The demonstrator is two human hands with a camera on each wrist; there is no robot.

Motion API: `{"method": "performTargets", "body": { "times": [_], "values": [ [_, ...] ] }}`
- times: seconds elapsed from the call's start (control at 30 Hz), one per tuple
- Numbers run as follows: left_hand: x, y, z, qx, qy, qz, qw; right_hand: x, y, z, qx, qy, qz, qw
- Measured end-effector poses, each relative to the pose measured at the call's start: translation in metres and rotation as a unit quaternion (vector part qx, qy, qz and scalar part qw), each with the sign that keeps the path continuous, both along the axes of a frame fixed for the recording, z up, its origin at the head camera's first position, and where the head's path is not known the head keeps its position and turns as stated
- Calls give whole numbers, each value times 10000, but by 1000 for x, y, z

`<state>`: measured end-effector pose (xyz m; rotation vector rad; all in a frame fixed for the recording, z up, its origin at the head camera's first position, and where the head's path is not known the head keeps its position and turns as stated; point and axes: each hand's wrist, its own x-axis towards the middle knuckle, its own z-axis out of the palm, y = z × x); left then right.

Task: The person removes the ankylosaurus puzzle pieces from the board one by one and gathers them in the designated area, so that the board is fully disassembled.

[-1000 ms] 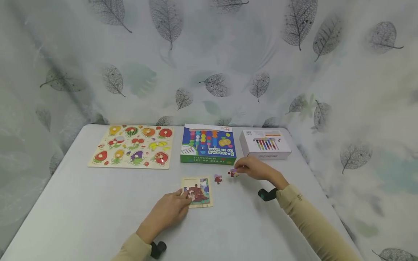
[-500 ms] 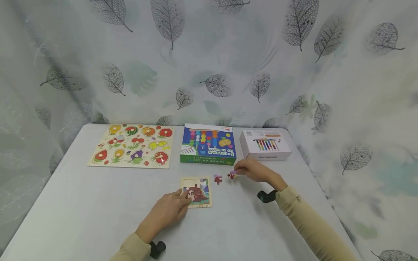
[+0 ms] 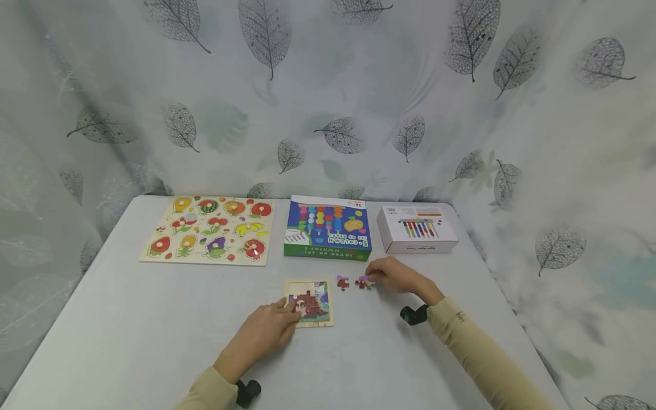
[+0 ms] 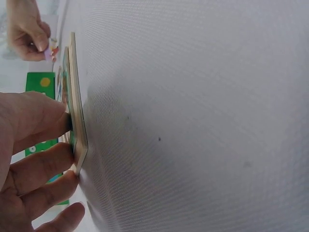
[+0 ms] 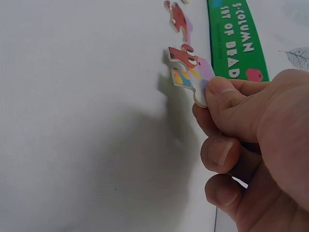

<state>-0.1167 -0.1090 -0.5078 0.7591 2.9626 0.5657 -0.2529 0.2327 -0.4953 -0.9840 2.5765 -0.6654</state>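
My left hand (image 3: 270, 327) rests at the left edge of a small square wooden jigsaw puzzle tray (image 3: 309, 331), its fingertips on the rim and over the pieces. Brown picture pieces fill much of the tray, while pale backing shows along its upper part. My right hand (image 3: 392, 274) pinches a jigsaw piece (image 5: 186, 72) between thumb and forefinger; the piece is red, purple and yellow and stands tilted close over the table. Just left of it, a second red and purple jigsaw piece (image 3: 343, 282) lies on the table.
Behind the hands stand a blue and green bead set box (image 3: 328, 228) and a white box (image 3: 417, 229). A fruit peg puzzle board (image 3: 205, 230) lies at the back left. A leaf-print curtain (image 3: 328, 85) rises behind the white table (image 3: 154, 324).
My right hand has moved slightly toward me with the jigsaw piece, away from the boxes. My left hand stays on the tray.
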Motion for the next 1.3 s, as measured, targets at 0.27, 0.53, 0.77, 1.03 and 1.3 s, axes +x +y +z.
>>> {"method": "performTargets", "body": {
  "times": [0.27, 0.53, 0.77, 1.03, 1.3],
  "values": [
    [0, 1, 1, -53, -32, 54, 10000, -3, -2, -7, 133, -56, -122, 9998],
    [0, 0, -1, -73, 69, 2, 9999, -4, -9, -8, 409, 47, -133, 9991],
    [-2, 0, -3, -23, 169, -47, 9998, -4, -13, -7, 482, 50, -307, 9984],
    [-2, -1, -1, -36, 173, -75, 9998, -2, -14, -6, 796, 137, -686, 9944],
    [-2, 0, -1, -11, 108, -50, 9999, 0, -23, 2, 975, 371, -697, 9921]
  ]
}}
